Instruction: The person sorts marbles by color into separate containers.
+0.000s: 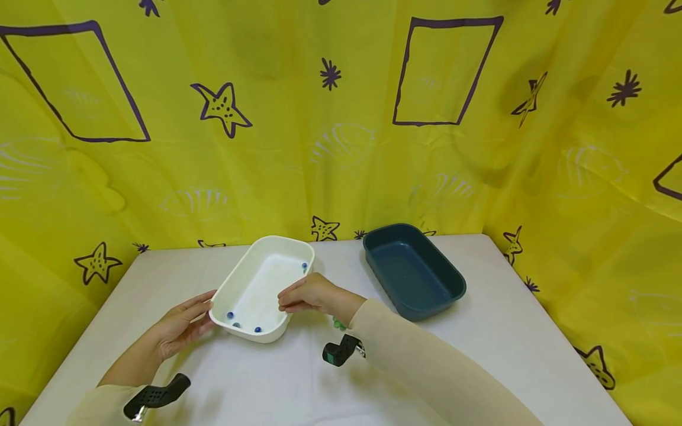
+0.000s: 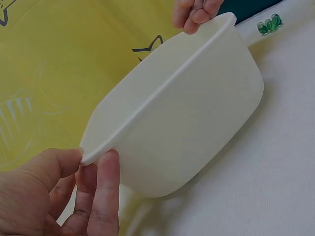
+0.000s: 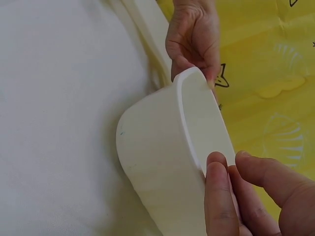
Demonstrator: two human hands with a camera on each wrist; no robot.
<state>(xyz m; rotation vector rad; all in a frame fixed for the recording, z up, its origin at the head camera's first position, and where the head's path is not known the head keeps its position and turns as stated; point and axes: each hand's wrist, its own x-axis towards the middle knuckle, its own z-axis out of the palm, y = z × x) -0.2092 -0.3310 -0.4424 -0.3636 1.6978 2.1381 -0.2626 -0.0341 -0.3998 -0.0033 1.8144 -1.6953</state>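
A white rectangular basin (image 1: 274,278) stands tilted to my view on the table, with several blue marbles (image 1: 230,315) on its floor, most of them in the near corner. My left hand (image 1: 183,325) pinches its near left rim; the left wrist view shows the thumb on top and fingers (image 2: 106,182) against the outer wall. My right hand (image 1: 314,293) is over the basin's right side, thumb and fingertips (image 3: 216,177) bunched near the rim. I cannot tell whether anything is between those fingertips. Several green glass marbles (image 2: 269,24) lie on the table near the basin.
A dark teal basin (image 1: 410,272) sits at the back right of the white-covered table (image 1: 298,384). Yellow patterned curtain (image 1: 277,160) hangs behind and along both sides. Black wrist mounts (image 1: 157,396) stick out from both beige sleeves (image 1: 426,361).
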